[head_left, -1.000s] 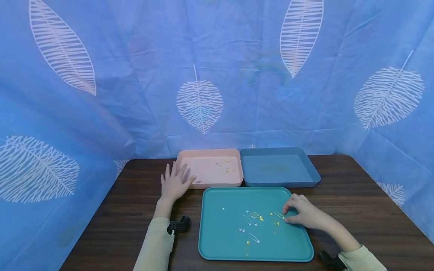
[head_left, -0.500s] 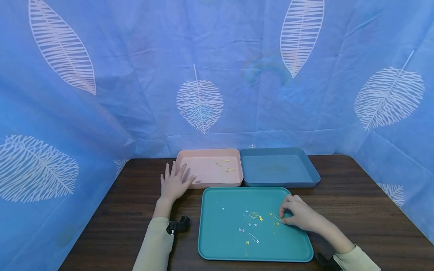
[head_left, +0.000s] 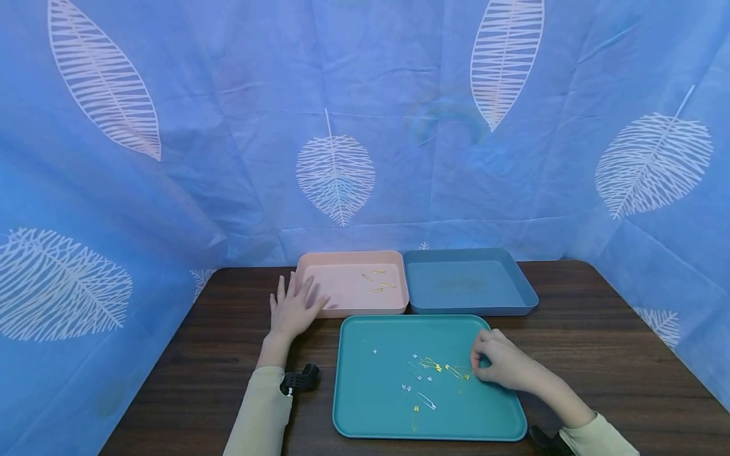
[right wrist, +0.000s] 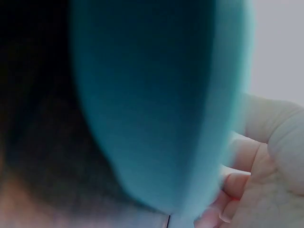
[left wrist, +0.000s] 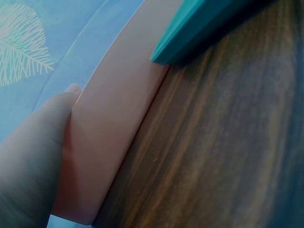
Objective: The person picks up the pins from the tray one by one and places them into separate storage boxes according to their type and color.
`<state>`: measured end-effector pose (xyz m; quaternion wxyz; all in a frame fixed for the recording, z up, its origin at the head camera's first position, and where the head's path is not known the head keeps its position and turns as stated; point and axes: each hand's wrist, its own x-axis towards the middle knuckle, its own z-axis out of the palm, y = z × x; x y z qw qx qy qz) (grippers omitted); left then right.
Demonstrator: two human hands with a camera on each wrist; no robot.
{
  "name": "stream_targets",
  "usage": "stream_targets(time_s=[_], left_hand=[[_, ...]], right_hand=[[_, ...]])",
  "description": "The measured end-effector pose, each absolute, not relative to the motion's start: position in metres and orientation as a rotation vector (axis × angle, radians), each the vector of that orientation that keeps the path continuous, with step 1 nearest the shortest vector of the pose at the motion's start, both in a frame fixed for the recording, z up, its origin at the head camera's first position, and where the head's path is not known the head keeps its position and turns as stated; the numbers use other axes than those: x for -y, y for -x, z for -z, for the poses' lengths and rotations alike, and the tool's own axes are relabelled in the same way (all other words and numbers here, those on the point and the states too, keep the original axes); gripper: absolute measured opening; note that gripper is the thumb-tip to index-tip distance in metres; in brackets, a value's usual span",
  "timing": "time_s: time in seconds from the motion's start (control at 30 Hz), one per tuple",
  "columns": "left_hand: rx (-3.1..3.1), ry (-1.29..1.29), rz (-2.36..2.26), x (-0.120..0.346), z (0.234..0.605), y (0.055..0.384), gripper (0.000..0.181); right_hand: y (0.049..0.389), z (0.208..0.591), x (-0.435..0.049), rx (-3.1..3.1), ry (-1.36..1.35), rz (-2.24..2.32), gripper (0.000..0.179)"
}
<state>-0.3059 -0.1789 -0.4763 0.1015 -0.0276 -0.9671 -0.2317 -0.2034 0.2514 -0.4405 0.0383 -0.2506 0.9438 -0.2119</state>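
Observation:
My left hand [head_left: 293, 311] rests with spread, straight fingers over the left front corner of the pink tray [head_left: 350, 310]. The thumb [left wrist: 38, 142] lies against that tray's wall in the left wrist view. Over the right side of the teal tray [head_left: 399, 425], my right hand [head_left: 504, 364] has its thumb and index fingertips close together, right beside a yellow safety pin [head_left: 454, 372]. I cannot tell whether a pin is between them. Another yellow-headed safety pin [head_left: 467, 377] lies just left of the fingertips. Several silver and yellow safety pins, one a larger silver safety pin [head_left: 426, 401], lie scattered farther left.
Several gold safety pins [head_left: 388, 285] lie in the pink tray's right half. A blue tray [head_left: 530, 303] stands beside it, behind the teal tray. All three sit on a dark wooden table [head_left: 593, 342], with a blue leaf-patterned cloth [head_left: 399, 177] hanging behind.
My right hand has moved slightly left over the teal tray. The yellow safety pin at its fingertips has shifted left and toward the near edge. My left hand has stayed still.

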Motion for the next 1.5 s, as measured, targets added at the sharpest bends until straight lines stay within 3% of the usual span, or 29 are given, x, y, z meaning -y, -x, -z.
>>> stream_targets(time_s=[0.93, 1.5], left_hand=[[2.862, 0.085, 0.691, 0.179, 0.476, 0.304, 0.081], [2.843, 0.084, 0.706, 0.179, 0.476, 0.306, 0.081]], right_hand=[[0.205, 0.417, -0.25, -2.934, 0.962, 0.589, 0.029], [0.229, 0.413, -0.223, -2.957, 0.995, 0.564, 0.027]])
